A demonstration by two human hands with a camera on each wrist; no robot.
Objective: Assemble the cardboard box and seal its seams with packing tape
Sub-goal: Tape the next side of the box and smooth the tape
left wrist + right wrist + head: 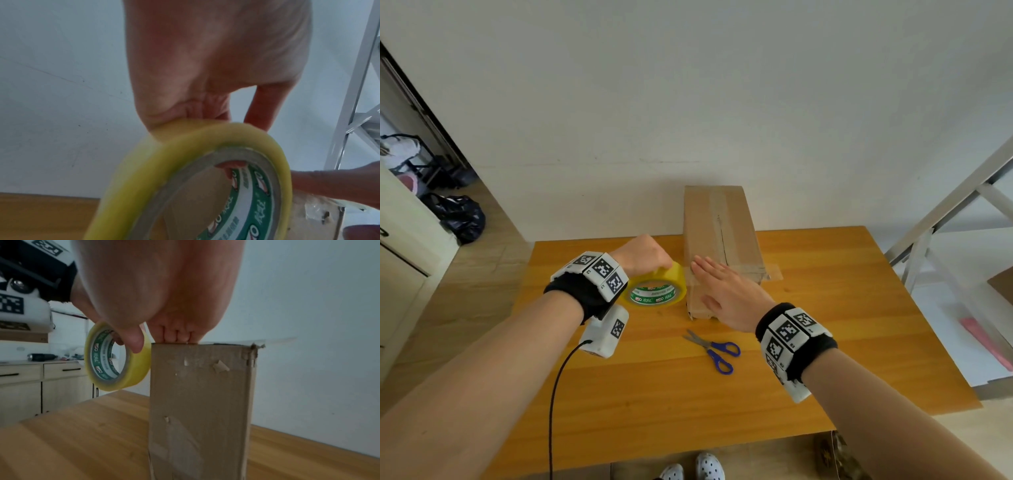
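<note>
1. The cardboard box (719, 236) stands upright at the middle of the wooden table (842, 308), tall and narrow, with its closed top flaps facing up.
2. A strip of clear tape (770, 272) crosses the near end of the box top and sticks out past its 3 o'clock edge, hanging free over the table.
3. The right hand (726, 291) lies flat on the near end of the box top, fingers straight and together, pointing toward 11 o'clock. It grips nothing. In the right wrist view the fingertips (176, 335) rest on the top edge of the box, with the thumb (133, 340) hanging free beside it.
4. The left hand (642, 255) is curled round the roll of yellow packing tape (659, 286), gripping its upper rim. The left wrist view shows a fingertip (230, 167) hooked inside the green-printed core.
5. The roll sits at 9 o'clock of the box, just beside its side wall near the top, held tilted and clear of the table.
6. Blue-handled scissors (714, 349) lie flat on the table at 6 o'clock of the box, apart from it, blades shut and pointing toward 10 o'clock.
7. A black cable (558, 383) runs down from the left wrist camera toward 6 o'clock.
8. A white metal frame (941, 219) stands at 3 o'clock of the table, and pale wooden cabinets (41, 386) at 9 o'clock.
</note>
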